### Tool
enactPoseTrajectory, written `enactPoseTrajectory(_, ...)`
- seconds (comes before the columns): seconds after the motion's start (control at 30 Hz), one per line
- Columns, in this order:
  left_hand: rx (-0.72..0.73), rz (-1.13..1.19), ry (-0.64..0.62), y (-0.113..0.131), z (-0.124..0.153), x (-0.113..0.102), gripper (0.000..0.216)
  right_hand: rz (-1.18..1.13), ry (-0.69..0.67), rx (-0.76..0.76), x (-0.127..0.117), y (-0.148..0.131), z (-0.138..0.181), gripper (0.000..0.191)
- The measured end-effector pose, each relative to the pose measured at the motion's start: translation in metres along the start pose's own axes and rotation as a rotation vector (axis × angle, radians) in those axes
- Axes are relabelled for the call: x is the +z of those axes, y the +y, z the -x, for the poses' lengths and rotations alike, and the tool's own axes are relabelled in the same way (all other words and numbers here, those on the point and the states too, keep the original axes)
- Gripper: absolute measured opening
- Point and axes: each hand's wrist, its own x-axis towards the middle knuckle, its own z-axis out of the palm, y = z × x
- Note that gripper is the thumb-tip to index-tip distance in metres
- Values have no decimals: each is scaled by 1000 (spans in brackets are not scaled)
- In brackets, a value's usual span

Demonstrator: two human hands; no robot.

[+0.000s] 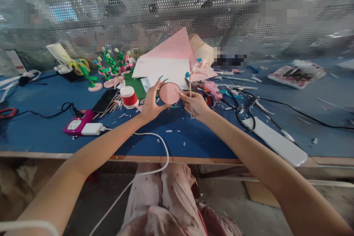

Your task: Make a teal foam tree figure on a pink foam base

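Between the two hands, over the blue tabletop (204,142), a pink disc (169,94) is held up with its flat round face turned back toward the person; being round, it has no long axis that I can make out. The left hand (151,105) curves about its left side in a wide C, fingers over the top and thumb under the bottom; whether it truly grips the rim I can't tell. The right hand (197,105) is closed, thumb and finger pinching at the disc's right edge, and clamped in it as well is a thin stick (190,88). That stick's long axis stands close to upright, its blue tip (187,75) pointing up above the knuckles, its lower end poking out just below the fingers. So the hands are apart, with the disc bridging them.

Just left of the left hand stands a red and white cup (129,97), with a black phone (105,100) past it and a purple socket block (79,122) nearer the person's forearm. Straight beyond the hands lie a white sheet (163,67) and a pink sheet (171,46). Off to the right hand's right, a black cable (293,107) loops beside a long white strip (276,142).
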Motion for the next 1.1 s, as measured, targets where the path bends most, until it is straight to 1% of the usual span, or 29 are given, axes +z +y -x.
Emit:
enactPoseTrajectory(0.1,-89,-68,-70,-4,2,4,95,193,115,-75,0,2,-2,38)
enactPoseTrajectory(0.17,-138,-91,-108,-5,2,5,94,327,164,-195,-1,4,-3,37)
enactPoseTrajectory(0.23,-142,-79,-123,-5,1,3,89,434,177,-340,-2,5,-4,34)
enactPoseTrajectory(0.3,-132,-45,-128,-3,0,1,86,500,147,-413,-2,4,-4,32)
enactPoseTrajectory(0.43,-171,44,-151,-1,-1,-1,85,467,50,-361,-1,0,1,32)
enactPoseTrajectory(0.57,-224,148,-220,-1,1,3,85,404,6,-308,2,-3,5,35)
enactPoseTrajectory(0.73,-260,151,-293,-1,3,4,87,399,1,-302,3,-2,5,32)
enactPoseTrajectory(0.93,-252,122,-305,0,3,3,82,398,7,-307,3,-2,6,31)
enactPoseTrajectory(1.1,-216,140,-309,1,2,3,78,394,33,-322,4,-4,8,29)
